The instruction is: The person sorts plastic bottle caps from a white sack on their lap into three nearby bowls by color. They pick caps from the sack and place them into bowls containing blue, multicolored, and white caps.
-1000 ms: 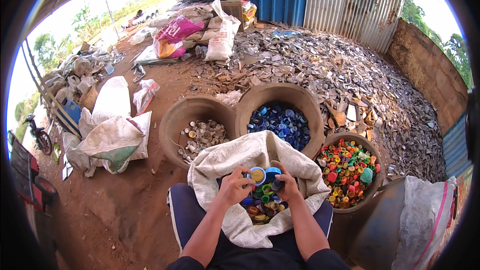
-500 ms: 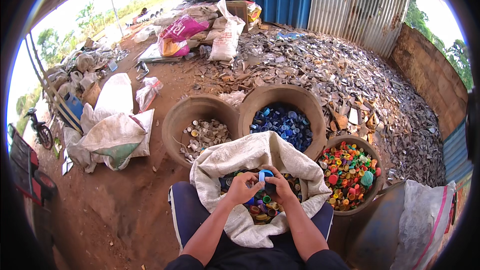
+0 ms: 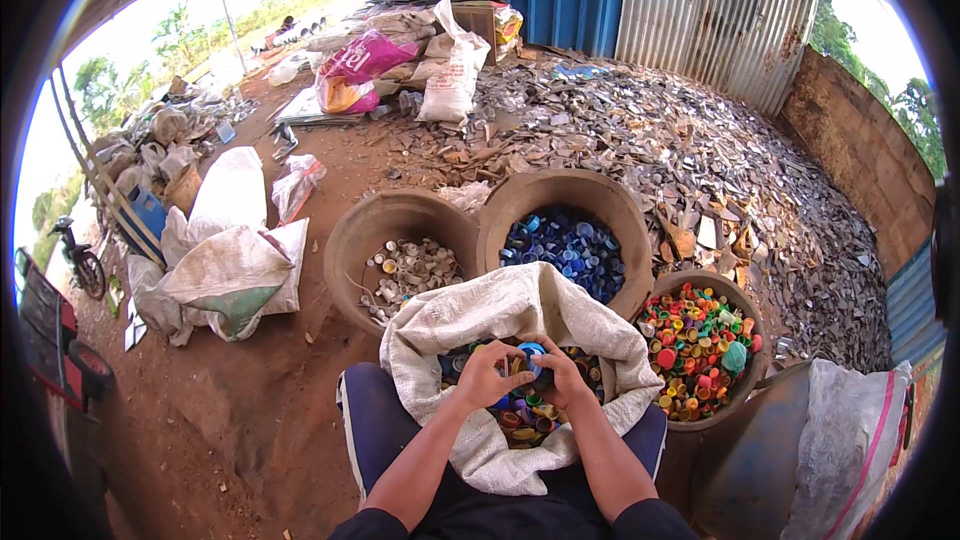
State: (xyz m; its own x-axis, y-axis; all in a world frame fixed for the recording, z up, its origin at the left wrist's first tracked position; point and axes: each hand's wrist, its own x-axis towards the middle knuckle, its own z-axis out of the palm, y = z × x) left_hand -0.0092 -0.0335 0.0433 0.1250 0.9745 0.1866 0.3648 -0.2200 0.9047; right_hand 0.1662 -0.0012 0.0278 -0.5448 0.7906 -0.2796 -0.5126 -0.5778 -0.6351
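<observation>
A blue cap [image 3: 531, 357] sits at the lower centre of the frame, between the two hands just above the mouth of a pale woven sack [image 3: 425, 335]. It is probably light, stiff plastic, smooth enough to slip but unlikely to break, and best taken by its rim. The right hand [image 3: 566, 380] seems to pinch it between thumb and fingers; the left hand [image 3: 484, 378] curves close beside it, fingers bent, though I cannot tell whether they press on anything. Mixed caps [image 3: 522, 421] fill the sack, which looks soft and rests on the lap. Beyond it, tubs of pale [image 3: 345, 250], blue [image 3: 500, 210] and multicoloured caps [image 3: 690, 355] stand at centre and centre right. Reddish earth [image 3: 230, 420] covers the lower left; flat scrap [image 3: 640, 125] spreads across the upper right, below corrugated sheets [image 3: 700, 15].
</observation>
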